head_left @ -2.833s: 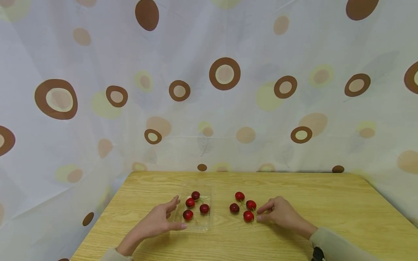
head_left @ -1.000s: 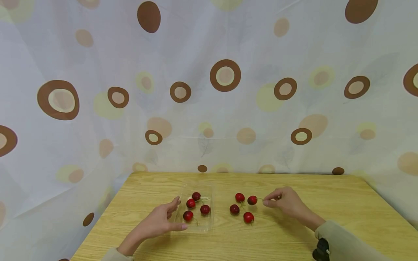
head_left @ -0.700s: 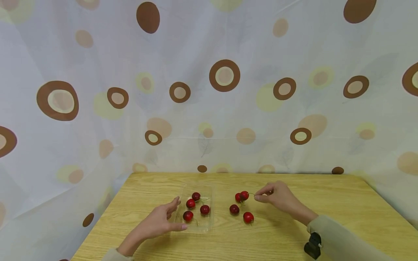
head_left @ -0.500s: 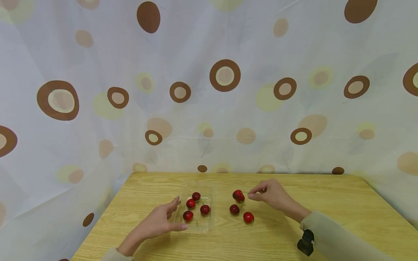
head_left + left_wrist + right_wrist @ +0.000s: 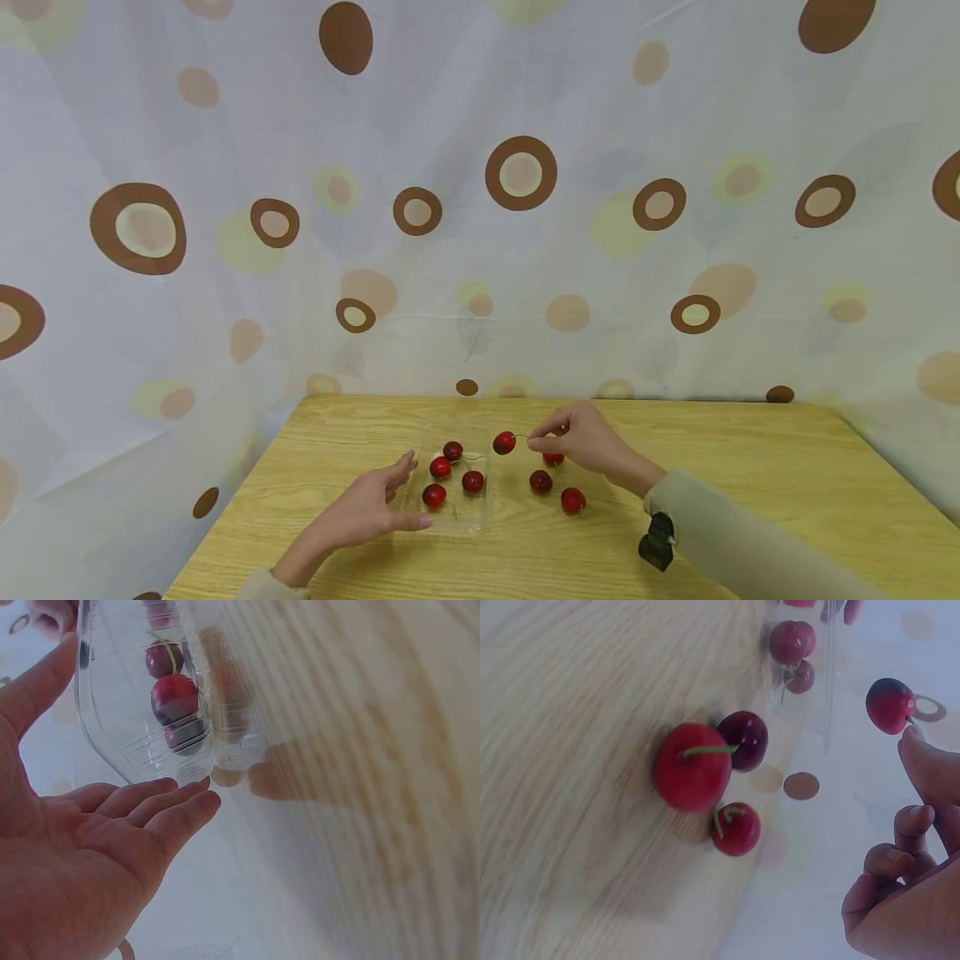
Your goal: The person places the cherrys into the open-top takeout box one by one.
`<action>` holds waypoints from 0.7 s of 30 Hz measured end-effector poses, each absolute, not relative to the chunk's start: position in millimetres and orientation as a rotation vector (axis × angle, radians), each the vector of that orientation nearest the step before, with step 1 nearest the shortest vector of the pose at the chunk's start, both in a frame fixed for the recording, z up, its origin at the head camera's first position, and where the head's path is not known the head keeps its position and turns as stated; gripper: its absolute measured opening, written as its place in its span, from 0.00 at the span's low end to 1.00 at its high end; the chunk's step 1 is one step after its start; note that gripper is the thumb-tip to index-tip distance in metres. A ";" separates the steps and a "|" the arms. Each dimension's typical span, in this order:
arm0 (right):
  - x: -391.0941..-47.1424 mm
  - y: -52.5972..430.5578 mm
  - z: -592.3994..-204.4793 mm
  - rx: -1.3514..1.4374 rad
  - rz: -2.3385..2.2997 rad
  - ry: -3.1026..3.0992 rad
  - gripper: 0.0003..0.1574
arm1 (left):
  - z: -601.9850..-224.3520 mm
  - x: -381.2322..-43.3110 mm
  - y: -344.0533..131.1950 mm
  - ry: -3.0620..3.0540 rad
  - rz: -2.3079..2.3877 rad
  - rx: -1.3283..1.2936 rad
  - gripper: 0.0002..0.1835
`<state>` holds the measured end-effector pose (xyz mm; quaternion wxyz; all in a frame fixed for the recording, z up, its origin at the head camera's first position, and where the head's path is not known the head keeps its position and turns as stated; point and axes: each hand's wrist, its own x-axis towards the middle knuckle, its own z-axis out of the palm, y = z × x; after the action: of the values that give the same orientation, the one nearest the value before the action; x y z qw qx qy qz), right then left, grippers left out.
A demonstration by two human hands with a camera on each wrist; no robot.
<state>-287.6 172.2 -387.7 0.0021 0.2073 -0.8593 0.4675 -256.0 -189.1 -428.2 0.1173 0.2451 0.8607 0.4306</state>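
My right hand [image 5: 588, 444] pinches a red cherry [image 5: 504, 442] by its stem, above the table just right of a clear plastic tray [image 5: 468, 527]. The right wrist view shows the same cherry [image 5: 890, 706] dangling at the thumb tip. Several cherries [image 5: 472, 482] lie inside the tray. My left hand [image 5: 367, 510] is spread at the tray's left side, thumb near its front corner. In the left wrist view, the fingertips [image 5: 202, 804] of the relaxed hand sit right at the tray's wall [image 5: 112, 754].
Right of the tray, 3 loose cherries lie on the wooden table [image 5: 675, 517]: a dark one [image 5: 541, 482], a bright one [image 5: 573, 501] and one partly behind the right hand [image 5: 553, 459]. A patterned curtain [image 5: 600, 250] hangs behind the table.
My right hand has taken a cherry by its stem from the loose group, lifted it and carried it left toward the tray. The left hand and tray have stayed in place.
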 end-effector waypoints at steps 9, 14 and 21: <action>-291.7 142.1 -385.9 0.679 1.500 -2.702 0.08 | -428.8 -255.9 -189.3 2.526 1.251 0.711 0.56; -293.7 127.1 -384.4 0.694 1.482 -2.719 0.07 | -428.6 -254.9 -189.3 2.535 1.246 0.702 0.56; -295.8 113.3 -387.0 0.742 1.444 -2.710 0.03 | -427.3 -254.8 -188.8 2.526 1.256 0.709 0.56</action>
<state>-295.8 113.3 -387.0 -0.0089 0.2350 -0.8577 0.4571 -254.8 -188.8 -427.3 0.1160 0.2421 0.8625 0.4289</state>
